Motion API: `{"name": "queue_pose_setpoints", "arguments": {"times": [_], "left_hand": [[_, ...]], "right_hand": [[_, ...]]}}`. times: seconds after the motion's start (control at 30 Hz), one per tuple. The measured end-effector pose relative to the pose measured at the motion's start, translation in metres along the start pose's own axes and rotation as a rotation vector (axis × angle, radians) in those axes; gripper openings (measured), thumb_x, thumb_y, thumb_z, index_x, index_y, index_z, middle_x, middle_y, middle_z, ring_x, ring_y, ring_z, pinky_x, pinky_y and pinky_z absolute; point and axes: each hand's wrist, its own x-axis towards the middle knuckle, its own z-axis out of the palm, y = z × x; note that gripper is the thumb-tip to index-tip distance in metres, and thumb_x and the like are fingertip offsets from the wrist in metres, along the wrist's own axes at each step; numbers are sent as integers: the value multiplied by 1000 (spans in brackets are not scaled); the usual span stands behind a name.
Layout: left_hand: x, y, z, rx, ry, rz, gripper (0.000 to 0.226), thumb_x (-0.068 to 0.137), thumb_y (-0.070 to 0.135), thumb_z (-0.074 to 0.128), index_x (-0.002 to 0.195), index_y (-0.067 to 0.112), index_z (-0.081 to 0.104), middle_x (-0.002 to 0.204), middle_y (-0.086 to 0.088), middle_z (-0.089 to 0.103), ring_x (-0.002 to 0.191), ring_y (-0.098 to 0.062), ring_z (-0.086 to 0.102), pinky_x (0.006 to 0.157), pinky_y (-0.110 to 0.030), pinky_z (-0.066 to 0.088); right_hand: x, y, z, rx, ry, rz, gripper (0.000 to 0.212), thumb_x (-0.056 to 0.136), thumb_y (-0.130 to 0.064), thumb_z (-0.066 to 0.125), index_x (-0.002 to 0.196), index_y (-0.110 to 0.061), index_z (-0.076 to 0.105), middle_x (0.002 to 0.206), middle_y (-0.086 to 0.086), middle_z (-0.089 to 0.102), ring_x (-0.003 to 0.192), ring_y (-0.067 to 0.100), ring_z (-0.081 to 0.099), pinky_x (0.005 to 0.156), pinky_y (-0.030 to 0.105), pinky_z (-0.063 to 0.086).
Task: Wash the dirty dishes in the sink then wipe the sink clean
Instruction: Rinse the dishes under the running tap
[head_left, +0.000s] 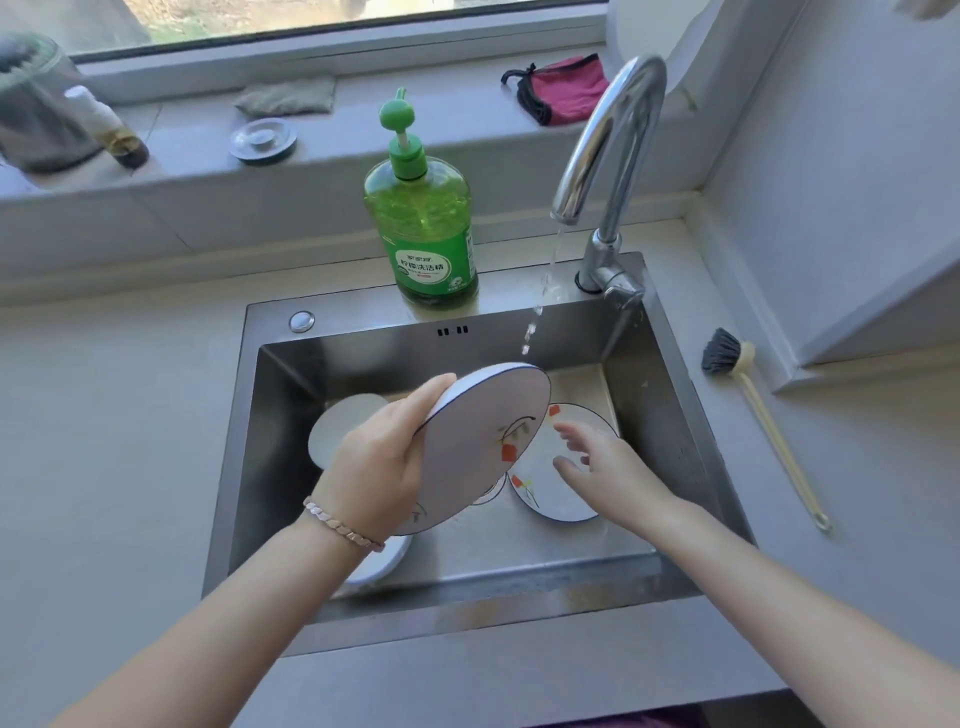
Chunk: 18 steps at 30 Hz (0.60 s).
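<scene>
Steel sink is holding the dishes, and a white dish is lying at its left side. With the left hand, in front of the soap, I am gripping a floral plate, fingers curled round its left rim, and tilting it above the basin. Water is falling just past the plate's top edge, so I am judging that the plate needs nudging back into the stream. A second plate is lying below the right hand, which is hovering beside the tilted face, fingers loose and spread, holding nothing. I am planning to rub the face with those fingers while gripping firmly, since wet glaze is likely slippery. The tap is running; a brush is lying on the counter.
</scene>
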Motion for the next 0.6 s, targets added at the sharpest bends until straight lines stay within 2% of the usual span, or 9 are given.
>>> {"name": "queue_pose_setpoints", "arguments": {"times": [0.1,0.17,0.23,0.27,0.33,0.4,0.47,0.53,0.6], "left_hand": [[3,-4,17,-273,110,-233,40,87,4,42,117,25,57,106,18,62,94,3,57,84,-9,41],[7,-9,37,-410,163,-355,46,87,-8,43,106,31,57,100,19,61,89,12,55,78,-2,40],[13,-19,64,-485,154,-502,45,85,-11,42,103,27,55,95,15,59,86,7,55,73,-4,41],[14,-25,77,-470,118,-572,41,85,-9,43,105,24,54,93,13,58,85,-2,54,70,-10,41],[20,-42,102,-331,-24,-686,34,86,-3,46,112,17,54,95,6,58,85,-13,50,68,-18,35],[26,-62,130,-205,-188,-755,30,84,3,51,113,11,54,100,-2,58,85,-17,49,67,-18,33],[34,-79,157,-142,-314,-798,28,82,6,55,109,11,54,103,-8,61,86,-22,54,70,-22,39],[41,-92,184,-103,-385,-828,23,80,7,56,102,11,54,103,-12,62,89,-27,57,71,-26,44],[47,-103,207,-87,-435,-845,17,79,6,56,94,12,51,96,-13,62,80,-26,53,61,-24,37]], "right_hand": [[2,9,6,180,-88,154,47,93,-32,52,136,-19,38,115,5,61,102,18,60,88,31,47],[4,18,9,415,-126,255,27,92,-26,53,118,-17,50,106,8,66,90,20,66,81,35,55],[10,34,12,543,-109,310,10,91,-14,55,98,-21,57,105,7,68,86,18,67,78,38,57],[11,41,14,543,-88,324,14,89,-9,55,94,-22,57,104,4,68,88,18,66,80,39,57],[18,58,15,478,-56,374,17,87,-5,55,98,-18,57,103,2,65,96,22,63,86,45,54],[31,77,18,408,-11,438,19,86,-4,54,102,-14,55,104,3,64,98,25,60,85,46,53],[48,96,20,317,37,480,18,87,-4,52,100,-16,51,100,2,60,94,23,57,80,43,55],[64,113,25,236,67,523,18,88,-6,52,104,-14,51,101,4,58,95,26,57,83,46,53],[77,128,34,195,87,587,20,88,-8,51,108,-11,52,105,8,60,97,30,58,84,48,52]]}}
